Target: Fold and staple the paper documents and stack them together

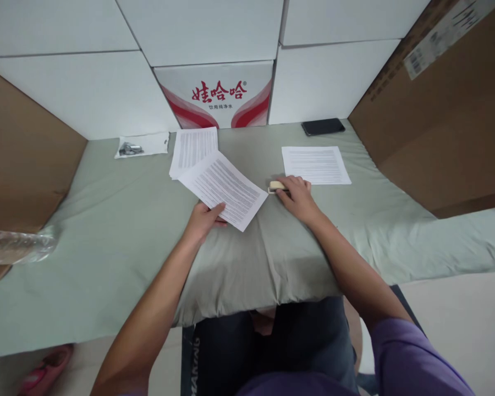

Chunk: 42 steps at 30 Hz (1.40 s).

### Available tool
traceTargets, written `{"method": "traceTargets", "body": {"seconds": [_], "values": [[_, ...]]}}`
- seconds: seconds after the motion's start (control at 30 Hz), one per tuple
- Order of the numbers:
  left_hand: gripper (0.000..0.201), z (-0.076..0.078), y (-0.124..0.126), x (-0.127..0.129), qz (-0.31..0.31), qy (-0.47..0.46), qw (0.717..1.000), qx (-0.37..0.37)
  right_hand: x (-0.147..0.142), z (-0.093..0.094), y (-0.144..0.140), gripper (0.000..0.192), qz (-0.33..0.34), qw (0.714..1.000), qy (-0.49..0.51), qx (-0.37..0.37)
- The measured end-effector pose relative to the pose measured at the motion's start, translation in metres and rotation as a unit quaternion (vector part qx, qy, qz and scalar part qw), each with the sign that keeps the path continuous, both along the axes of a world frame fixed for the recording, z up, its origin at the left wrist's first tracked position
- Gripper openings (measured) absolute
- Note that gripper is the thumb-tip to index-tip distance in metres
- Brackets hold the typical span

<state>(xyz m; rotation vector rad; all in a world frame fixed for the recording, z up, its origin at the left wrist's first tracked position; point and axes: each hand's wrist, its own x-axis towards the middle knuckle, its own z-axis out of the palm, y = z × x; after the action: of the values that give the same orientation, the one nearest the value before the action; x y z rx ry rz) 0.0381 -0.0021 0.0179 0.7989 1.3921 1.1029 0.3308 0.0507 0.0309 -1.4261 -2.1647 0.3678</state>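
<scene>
Printed paper sheets (226, 187) are pinched by my left hand (206, 218) at their lower edge, thumb on top, tilted above the cloth. How many sheets are in the hold I cannot tell. My right hand (297, 197) is closed around a small cream stapler (277, 186), whose front end points left, close to the corner of the held paper. Behind the held paper lies a stack of printed sheets (196, 146), partly covered by it. Another printed paper (317, 165) rests flat just beyond my right hand.
A pale green cloth (119, 220) covers the table. At the back lie a black phone (323, 127) and a clear bag with metal pieces (142, 146). White boxes (223, 96) wall the back; brown cardboard boxes (449, 121) flank the sides. A plastic bottle (18, 246) lies at left.
</scene>
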Motion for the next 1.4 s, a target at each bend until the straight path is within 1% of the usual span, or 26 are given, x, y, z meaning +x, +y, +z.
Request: {"method": "traceTargets", "body": {"seconds": [0.1, 0.27, 0.4, 0.53, 0.7, 0.8, 0.93, 1.07, 1.4], "values": [[0.030, 0.001, 0.002, 0.005, -0.001, -0.011, 1.000, 0.006, -0.004, 0.000, -0.001, 0.037, 0.006, 1.000, -0.020, -0.010], [0.032, 0.013, 0.002, 0.008, 0.023, -0.004, 1.000, 0.015, -0.002, 0.004, -0.004, 0.033, 0.020, 0.999, -0.033, -0.019], [0.035, 0.018, 0.002, 0.007, 0.017, -0.013, 1.000, 0.011, -0.002, 0.005, -0.005, 0.032, 0.016, 0.999, -0.032, -0.020], [0.030, 0.017, 0.001, 0.007, 0.010, 0.012, 1.000, 0.003, -0.002, 0.004, -0.004, 0.031, 0.018, 0.999, -0.029, -0.019], [0.029, 0.013, 0.001, 0.006, 0.029, 0.042, 0.999, 0.020, 0.000, 0.001, -0.002, 0.032, 0.014, 1.000, -0.007, -0.019], [0.031, 0.012, 0.003, 0.005, 0.032, 0.029, 0.999, 0.020, 0.001, -0.001, 0.000, 0.033, 0.011, 1.000, 0.003, -0.019], [0.030, 0.013, 0.003, 0.007, 0.013, 0.010, 1.000, 0.020, 0.003, -0.001, 0.003, 0.035, 0.009, 1.000, 0.011, -0.024], [0.029, 0.014, 0.001, 0.009, 0.004, 0.001, 1.000, 0.023, 0.004, -0.003, 0.004, 0.036, 0.011, 1.000, 0.025, -0.013], [0.027, 0.015, 0.000, 0.010, 0.001, 0.007, 1.000, 0.025, 0.003, -0.007, 0.002, 0.038, 0.016, 0.999, 0.043, 0.006]]}}
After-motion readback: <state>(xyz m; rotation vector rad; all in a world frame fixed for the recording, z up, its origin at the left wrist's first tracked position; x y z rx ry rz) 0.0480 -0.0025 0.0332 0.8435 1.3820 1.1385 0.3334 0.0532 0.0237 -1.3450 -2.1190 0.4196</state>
